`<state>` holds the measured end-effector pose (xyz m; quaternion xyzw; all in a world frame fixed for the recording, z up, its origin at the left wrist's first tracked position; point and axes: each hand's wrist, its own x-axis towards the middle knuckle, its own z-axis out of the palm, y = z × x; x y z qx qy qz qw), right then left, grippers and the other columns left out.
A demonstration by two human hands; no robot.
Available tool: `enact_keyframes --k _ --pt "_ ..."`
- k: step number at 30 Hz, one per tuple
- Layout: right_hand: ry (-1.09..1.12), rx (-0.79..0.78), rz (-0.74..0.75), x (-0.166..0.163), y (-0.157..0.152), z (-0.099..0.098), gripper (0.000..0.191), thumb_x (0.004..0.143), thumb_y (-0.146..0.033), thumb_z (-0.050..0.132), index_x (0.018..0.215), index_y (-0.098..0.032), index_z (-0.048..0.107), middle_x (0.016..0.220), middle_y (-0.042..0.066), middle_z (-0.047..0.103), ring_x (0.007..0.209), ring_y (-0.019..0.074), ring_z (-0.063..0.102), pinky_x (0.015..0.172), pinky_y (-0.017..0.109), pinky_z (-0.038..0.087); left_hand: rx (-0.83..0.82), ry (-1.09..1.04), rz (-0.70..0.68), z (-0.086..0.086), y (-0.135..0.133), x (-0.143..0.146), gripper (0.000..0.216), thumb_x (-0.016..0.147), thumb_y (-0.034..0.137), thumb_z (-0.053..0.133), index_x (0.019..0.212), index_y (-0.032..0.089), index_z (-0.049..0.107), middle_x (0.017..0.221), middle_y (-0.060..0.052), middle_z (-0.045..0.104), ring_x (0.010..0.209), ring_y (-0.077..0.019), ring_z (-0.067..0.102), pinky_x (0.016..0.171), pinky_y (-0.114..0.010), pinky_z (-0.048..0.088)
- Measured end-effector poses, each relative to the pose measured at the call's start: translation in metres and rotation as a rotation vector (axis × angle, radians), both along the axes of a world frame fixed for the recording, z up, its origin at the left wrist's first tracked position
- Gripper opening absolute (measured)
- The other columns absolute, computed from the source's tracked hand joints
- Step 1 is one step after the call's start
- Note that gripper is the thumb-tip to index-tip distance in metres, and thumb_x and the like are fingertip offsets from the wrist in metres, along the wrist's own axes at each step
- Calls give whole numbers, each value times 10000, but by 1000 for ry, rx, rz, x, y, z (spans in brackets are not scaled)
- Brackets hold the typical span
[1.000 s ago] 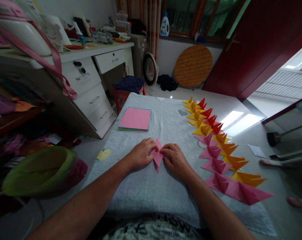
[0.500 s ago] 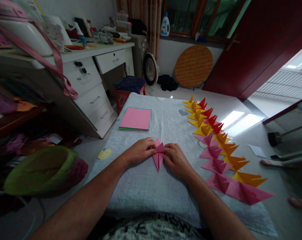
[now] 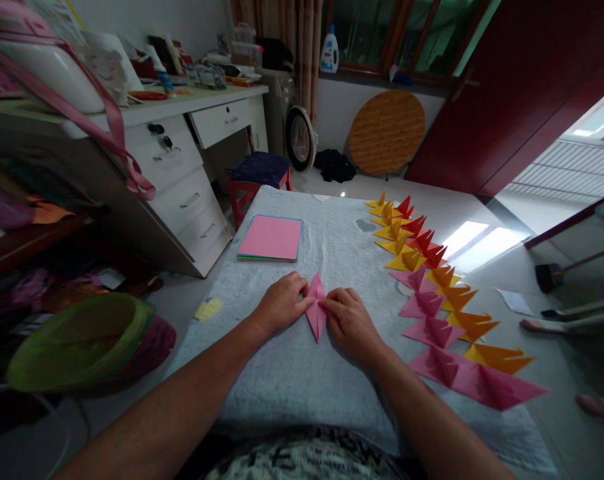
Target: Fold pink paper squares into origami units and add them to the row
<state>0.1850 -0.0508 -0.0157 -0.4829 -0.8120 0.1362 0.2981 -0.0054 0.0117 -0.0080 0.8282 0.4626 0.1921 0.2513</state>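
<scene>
1. The pink paper [image 3: 316, 308] lies between the two hands, in the middle of the tabletop [image 3: 292, 380]. Its long axis points away from the person, with one tip far and one tip near.
2. The left hand [image 3: 281, 303] pinches its left edge and the right hand [image 3: 351, 321] pinches its right edge. Both are equally near.
3. A grey cloth covers the tabletop. A paper stack [image 3: 271, 238] lies at the far left, and a row of folded pieces [image 3: 435, 297] along the right.
4. A white desk [image 3: 182, 167] stands at the left of the room.
</scene>
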Motion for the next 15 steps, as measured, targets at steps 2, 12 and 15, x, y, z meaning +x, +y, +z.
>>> enact_keyframes --k 2,12,15 --pt "-47 -30 -5 -1 1 -1 296 857 -52 512 1006 -203 718 996 92 636 945 245 517 868 409 480 31 -6 40 -1 0 0 106 836 239 641 806 201 546 832 -10 547 802 -196 539 731 -312 418" --pt "-156 -56 29 -1 -4 4 415 789 -33 527 1129 -208 691 1085 98 639 1015 265 505 919 437 450 138 238 146 -11 -1 -7 261 866 459 647 960 220 599 1049 -66 534 1051 -290 487 910 -423 386" --pt "-214 -38 16 -2 -5 5 379 816 -48 538 1113 -223 694 1071 97 656 1001 271 506 888 436 440 120 247 148 -10 -1 -7 267 856 454 661 975 226 591 1069 -60 526 1067 -286 480 940 -430 371"
